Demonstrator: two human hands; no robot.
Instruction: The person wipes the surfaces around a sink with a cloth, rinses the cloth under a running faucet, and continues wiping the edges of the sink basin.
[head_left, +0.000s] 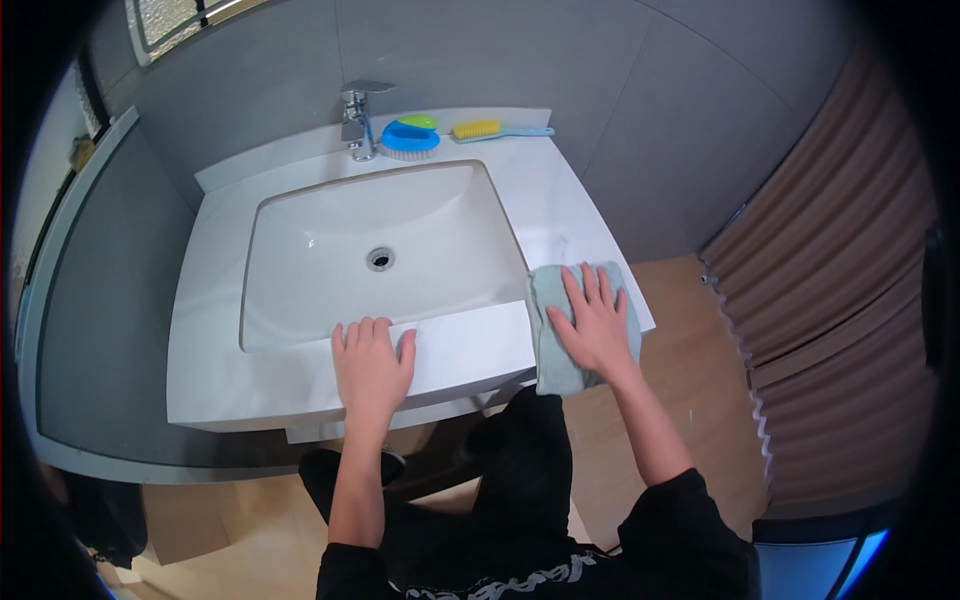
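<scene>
My right hand (592, 326) lies flat, fingers spread, on a folded pale green cloth (555, 360) at the right front corner of the white marble-look washbasin counter (210, 315). The cloth's lower end hangs over the counter's front edge. On the front strip of the counter rests my left hand (371, 367), thumb apart, its fingertips at the rim of the white sink basin (442, 247). It holds nothing. A round metal drain (380, 259) sits in the basin floor.
A chrome faucet (360, 124) stands behind the basin. Beside it are a blue-and-green scrub brush (410, 140) and a yellow-bristled brush (499, 131) with a light blue handle. A grey partition (112, 300) borders the left; a brown pleated curtain (832, 322) hangs at right.
</scene>
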